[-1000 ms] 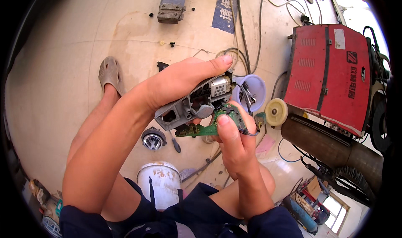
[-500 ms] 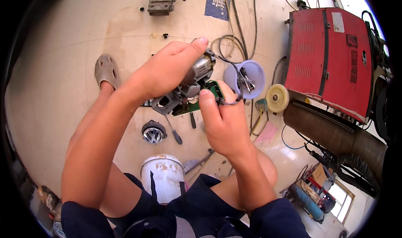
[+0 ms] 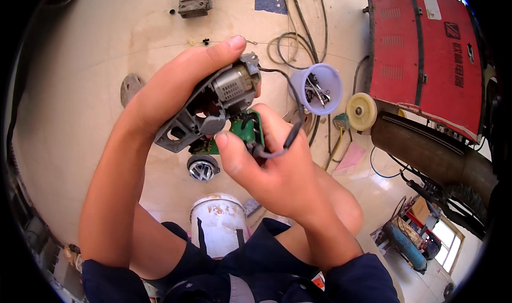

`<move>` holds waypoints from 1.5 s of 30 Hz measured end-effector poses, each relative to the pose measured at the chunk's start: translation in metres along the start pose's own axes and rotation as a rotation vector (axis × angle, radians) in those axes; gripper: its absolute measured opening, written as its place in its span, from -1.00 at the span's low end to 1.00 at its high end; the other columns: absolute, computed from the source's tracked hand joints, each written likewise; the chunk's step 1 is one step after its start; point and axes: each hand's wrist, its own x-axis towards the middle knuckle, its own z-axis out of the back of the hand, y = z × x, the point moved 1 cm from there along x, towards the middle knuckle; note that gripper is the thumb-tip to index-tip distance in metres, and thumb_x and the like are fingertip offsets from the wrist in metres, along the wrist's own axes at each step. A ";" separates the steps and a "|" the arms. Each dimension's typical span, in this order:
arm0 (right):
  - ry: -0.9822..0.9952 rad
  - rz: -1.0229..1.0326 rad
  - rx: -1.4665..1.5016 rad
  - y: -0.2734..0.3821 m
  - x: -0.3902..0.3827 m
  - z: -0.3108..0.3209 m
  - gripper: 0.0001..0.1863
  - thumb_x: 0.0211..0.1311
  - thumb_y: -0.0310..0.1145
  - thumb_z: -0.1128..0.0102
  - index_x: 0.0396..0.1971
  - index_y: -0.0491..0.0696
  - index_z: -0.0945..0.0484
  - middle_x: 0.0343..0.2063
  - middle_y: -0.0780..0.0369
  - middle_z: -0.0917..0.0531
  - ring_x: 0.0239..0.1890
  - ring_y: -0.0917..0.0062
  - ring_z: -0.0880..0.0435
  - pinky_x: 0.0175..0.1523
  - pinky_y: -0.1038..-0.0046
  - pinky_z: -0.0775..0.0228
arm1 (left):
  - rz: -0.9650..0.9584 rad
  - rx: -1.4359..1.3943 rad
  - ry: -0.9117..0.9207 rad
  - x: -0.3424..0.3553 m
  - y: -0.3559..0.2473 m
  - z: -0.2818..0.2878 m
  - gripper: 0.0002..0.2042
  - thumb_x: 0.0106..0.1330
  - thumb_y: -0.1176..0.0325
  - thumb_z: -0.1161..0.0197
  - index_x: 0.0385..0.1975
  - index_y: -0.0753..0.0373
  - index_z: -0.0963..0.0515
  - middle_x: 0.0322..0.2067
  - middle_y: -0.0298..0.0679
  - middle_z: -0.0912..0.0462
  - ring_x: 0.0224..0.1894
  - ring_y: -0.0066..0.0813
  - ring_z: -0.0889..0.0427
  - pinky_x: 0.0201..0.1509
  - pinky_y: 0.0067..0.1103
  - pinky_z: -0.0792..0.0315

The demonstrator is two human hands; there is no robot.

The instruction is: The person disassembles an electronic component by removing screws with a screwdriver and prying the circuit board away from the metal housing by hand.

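In front of me my left hand (image 3: 173,84) is closed round a grey skeletal housing (image 3: 212,125), its thumb lying along the top edge. A small silver motor (image 3: 233,85) sits in the housing's upper end. Below and against the housing, my right hand (image 3: 274,169) pinches a green circuit board (image 3: 241,128) between thumb and fingers. A black sheathed cable (image 3: 292,135) runs from the motor end, loops over the right hand and reaches the board. Whether the board is fastened to the housing, I cannot tell. Most of the left fingers are hidden behind the housing.
On the floor below the housing lies a round chrome-faced emblem unit (image 3: 202,168). A white bucket (image 3: 217,217) stands between my knees. To the right are a lilac bucket (image 3: 332,84) of metal parts, a cream wheel (image 3: 361,112) and a red machine cabinet (image 3: 394,47). Hoses (image 3: 324,20) trail nearby.
Both hands have shifted left with the housing and board. The housing is turned, showing more of the motor and its open frame. The screwdriver on the floor is now out of sight.
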 end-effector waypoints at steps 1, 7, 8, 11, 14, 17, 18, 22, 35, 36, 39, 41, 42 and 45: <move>-0.005 0.046 -0.024 -0.001 0.001 0.000 -0.71 0.14 -0.30 -0.29 -0.42 -0.18 -0.41 -0.72 0.21 -0.47 -0.71 0.55 -0.39 -0.57 0.44 -0.24 | -0.063 0.037 0.027 0.001 0.000 0.001 -0.50 0.38 -0.08 -0.03 -0.37 0.32 -0.61 -0.47 -0.24 -0.63 -0.44 -0.56 -0.61 -0.39 -0.66 -0.48; 0.010 0.047 0.063 -0.003 0.002 0.006 -0.68 0.07 -0.29 -0.41 -0.43 -0.16 -0.44 -0.69 0.32 -0.47 -0.65 0.70 -0.35 -0.55 0.55 -0.20 | -0.061 0.033 0.009 0.001 -0.007 -0.006 -0.49 0.38 -0.09 -0.02 -0.34 0.33 -0.61 -0.49 -0.26 -0.64 -0.51 -0.61 -0.58 -0.48 -0.69 -0.45; 0.033 0.049 0.062 -0.004 0.002 0.006 -0.69 0.07 -0.31 -0.42 -0.38 -0.16 -0.46 -0.63 0.34 -0.50 -0.59 0.74 -0.37 -0.50 0.60 -0.21 | -0.049 0.003 0.013 0.002 -0.007 -0.006 -0.49 0.38 -0.09 -0.02 -0.34 0.33 -0.61 -0.50 -0.26 -0.63 -0.53 -0.61 -0.57 -0.50 -0.69 -0.45; 0.105 -0.051 0.028 0.004 -0.002 0.012 -0.72 0.11 -0.45 -0.41 -0.23 -0.18 -0.52 -0.42 0.37 -0.61 -0.39 0.82 -0.48 -0.32 0.71 -0.31 | 0.009 -0.081 -0.029 -0.001 -0.006 -0.011 -0.49 0.37 -0.09 -0.01 -0.33 0.33 -0.61 -0.52 -0.28 -0.63 -0.58 -0.62 -0.55 -0.57 -0.69 -0.42; 0.099 -0.079 0.046 0.006 -0.002 0.014 -0.72 0.11 -0.47 -0.41 -0.22 -0.18 -0.52 -0.42 0.37 -0.61 -0.39 0.82 -0.50 -0.32 0.71 -0.32 | 0.003 0.000 -0.019 0.000 -0.012 -0.013 -0.49 0.37 -0.10 0.00 -0.33 0.31 -0.62 -0.51 -0.28 -0.62 -0.53 -0.62 -0.57 -0.52 -0.69 -0.44; 0.068 -0.047 0.110 0.006 -0.001 0.013 -0.75 0.15 -0.42 -0.36 -0.26 -0.17 -0.49 -0.48 0.37 -0.59 -0.45 0.80 -0.46 -0.40 0.69 -0.28 | -0.038 0.006 -0.035 0.001 -0.010 -0.014 -0.44 0.38 -0.17 0.05 -0.33 0.29 -0.63 -0.47 -0.28 -0.64 -0.47 -0.63 -0.58 -0.45 -0.68 -0.46; 0.034 0.014 0.151 0.003 0.000 0.011 -0.75 0.18 -0.37 -0.35 -0.29 -0.17 -0.48 -0.53 0.36 -0.57 -0.53 0.79 -0.42 -0.47 0.66 -0.23 | -0.063 0.008 -0.062 0.001 -0.010 -0.015 -0.41 0.38 -0.20 0.09 -0.32 0.28 -0.63 -0.46 -0.29 -0.65 -0.45 -0.63 -0.58 -0.42 -0.68 -0.46; 0.017 -0.183 0.456 -0.004 0.004 0.016 -0.80 0.34 -0.32 -0.18 -0.21 -0.14 -0.47 -0.49 0.36 -0.57 -0.54 0.78 -0.41 -0.49 0.67 -0.22 | -0.083 0.059 -0.153 -0.004 -0.016 -0.014 -0.23 0.38 -0.35 0.32 -0.21 0.26 -0.65 -0.39 -0.33 -0.68 -0.40 -0.65 -0.59 -0.33 -0.71 -0.46; 0.022 0.013 0.730 -0.027 0.008 0.032 -0.63 0.31 -0.45 -0.18 0.09 -0.13 -0.43 -0.20 0.26 -0.63 -0.35 0.63 -0.56 -0.39 0.59 -0.38 | -0.347 -0.140 0.124 -0.020 -0.035 -0.004 -0.74 0.19 0.47 -0.30 -0.15 0.45 -0.58 -0.25 -0.12 -0.68 -0.19 -0.46 -0.67 -0.12 -0.57 -0.56; 0.034 0.030 0.734 -0.028 0.008 0.033 -0.63 0.29 -0.47 -0.19 0.09 -0.13 -0.43 -0.19 0.25 -0.63 -0.33 0.63 -0.56 -0.38 0.59 -0.39 | -0.333 -0.140 0.128 -0.021 -0.035 -0.003 -0.74 0.18 0.47 -0.30 -0.15 0.44 -0.58 -0.26 -0.13 -0.68 -0.18 -0.46 -0.67 -0.12 -0.57 -0.56; 0.050 0.069 0.744 -0.024 0.009 0.031 -0.67 0.28 -0.51 -0.16 0.04 -0.14 -0.46 -0.23 0.26 -0.64 -0.35 0.64 -0.57 -0.39 0.59 -0.40 | -0.325 -0.166 0.147 -0.023 -0.037 -0.002 -0.74 0.15 0.53 -0.34 -0.15 0.43 -0.58 -0.25 -0.15 -0.68 -0.17 -0.47 -0.67 -0.07 -0.57 -0.54; 0.039 0.073 0.745 -0.022 0.010 0.030 -0.71 0.28 -0.54 -0.13 0.00 -0.15 -0.48 -0.26 0.26 -0.64 -0.37 0.64 -0.57 -0.39 0.59 -0.41 | -0.333 -0.176 0.156 -0.024 -0.037 -0.001 -0.74 0.14 0.55 -0.35 -0.15 0.43 -0.58 -0.25 -0.16 -0.68 -0.17 -0.48 -0.67 -0.05 -0.58 -0.54; 0.032 0.070 0.746 -0.022 0.010 0.029 -0.72 0.27 -0.55 -0.12 -0.02 -0.15 -0.49 -0.27 0.26 -0.64 -0.37 0.64 -0.57 -0.39 0.59 -0.42 | -0.341 -0.184 0.161 -0.025 -0.037 -0.001 -0.73 0.13 0.56 -0.36 -0.16 0.43 -0.58 -0.25 -0.17 -0.68 -0.17 -0.48 -0.66 -0.04 -0.58 -0.53; 0.013 0.045 0.748 -0.021 0.009 0.029 -0.76 0.27 -0.57 -0.10 -0.06 -0.16 -0.51 -0.31 0.26 -0.64 -0.39 0.64 -0.58 -0.39 0.59 -0.43 | -0.353 -0.188 0.168 -0.025 -0.036 -0.002 -0.73 0.11 0.58 -0.37 -0.16 0.42 -0.58 -0.25 -0.19 -0.67 -0.18 -0.49 -0.66 -0.03 -0.58 -0.53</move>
